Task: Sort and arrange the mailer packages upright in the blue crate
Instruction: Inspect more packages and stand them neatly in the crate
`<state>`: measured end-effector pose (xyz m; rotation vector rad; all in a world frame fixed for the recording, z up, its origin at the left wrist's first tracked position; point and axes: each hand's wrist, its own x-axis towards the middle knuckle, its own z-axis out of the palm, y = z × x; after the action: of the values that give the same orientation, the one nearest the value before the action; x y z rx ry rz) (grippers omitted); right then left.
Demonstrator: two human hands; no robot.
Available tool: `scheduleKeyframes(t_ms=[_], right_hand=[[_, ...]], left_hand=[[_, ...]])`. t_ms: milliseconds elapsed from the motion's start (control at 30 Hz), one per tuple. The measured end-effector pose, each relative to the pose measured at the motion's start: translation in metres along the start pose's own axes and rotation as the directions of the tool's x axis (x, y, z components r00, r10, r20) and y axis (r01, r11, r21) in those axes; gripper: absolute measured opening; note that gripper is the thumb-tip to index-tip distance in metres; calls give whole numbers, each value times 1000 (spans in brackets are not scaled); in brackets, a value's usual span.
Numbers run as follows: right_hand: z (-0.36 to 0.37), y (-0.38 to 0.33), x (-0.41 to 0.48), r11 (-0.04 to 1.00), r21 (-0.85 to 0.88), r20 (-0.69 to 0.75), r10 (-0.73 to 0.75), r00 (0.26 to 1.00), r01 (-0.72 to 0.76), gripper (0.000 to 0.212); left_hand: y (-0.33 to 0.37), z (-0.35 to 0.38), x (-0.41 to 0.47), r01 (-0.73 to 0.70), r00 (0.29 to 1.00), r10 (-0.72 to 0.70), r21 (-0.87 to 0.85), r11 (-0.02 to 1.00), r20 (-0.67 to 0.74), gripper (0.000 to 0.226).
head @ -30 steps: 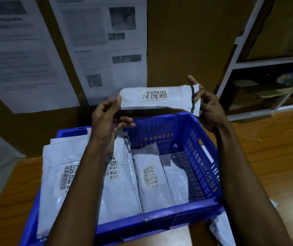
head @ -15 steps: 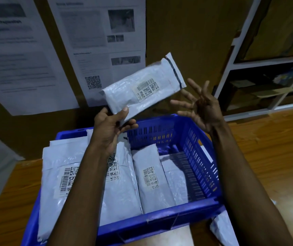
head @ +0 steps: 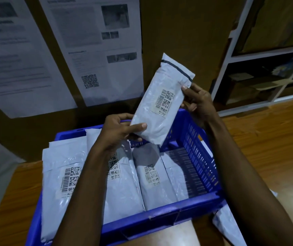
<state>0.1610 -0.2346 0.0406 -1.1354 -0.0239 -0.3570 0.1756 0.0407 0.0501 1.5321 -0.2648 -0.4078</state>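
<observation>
On the wooden bench (head: 266, 148), a slotted blue plastic crate (head: 160, 219) holds glossy grey mailers (head: 124, 189) side by side. Above its far rim a slim crinkled mailer (head: 160, 112) tilts near upright: left hand (head: 119, 129) pinches its lower end, right hand (head: 199, 102) grips its upper right edge.

Dim bluish indoor light, soft shadows, blurred wall print, wide-angle bending at edges

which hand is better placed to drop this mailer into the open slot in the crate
Probably the right hand: it grips the held mailer near its top, over the free gap at the right of the blue crate. The left hand pinches the bottom end, over packed mailers.
</observation>
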Motion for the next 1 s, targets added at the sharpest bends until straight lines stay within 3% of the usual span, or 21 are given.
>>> scheduleKeyframes(t_ms=[167, 367, 533, 633, 767, 1000], right_hand=[[5, 1, -2, 990, -129, -8, 61, 998, -61, 40], [9, 0, -5, 979, -169, -9, 113, 994, -113, 36], [6, 3, -4, 931, -298, 42, 235, 971, -212, 32], [8, 5, -7, 838, -427, 122, 424, 897, -338, 30], [14, 23, -11, 672, -587, 164, 646, 746, -452, 31], [28, 69, -23, 411, -745, 77, 835, 545, -526, 41]], left_hand=[[-1, 0, 2, -53, 995, 61, 89, 995, -85, 27], [-6, -2, 2, -78, 996, 85, 150, 986, -39, 32], [-10, -4, 6, -159, 969, 193, 207, 965, -153, 23], [-13, -7, 8, -203, 943, 253, 230, 952, -218, 26], [-14, -4, 9, -214, 939, 264, 225, 951, -220, 26], [-24, 6, 10, -164, 971, 214, 349, 923, -110, 23]])
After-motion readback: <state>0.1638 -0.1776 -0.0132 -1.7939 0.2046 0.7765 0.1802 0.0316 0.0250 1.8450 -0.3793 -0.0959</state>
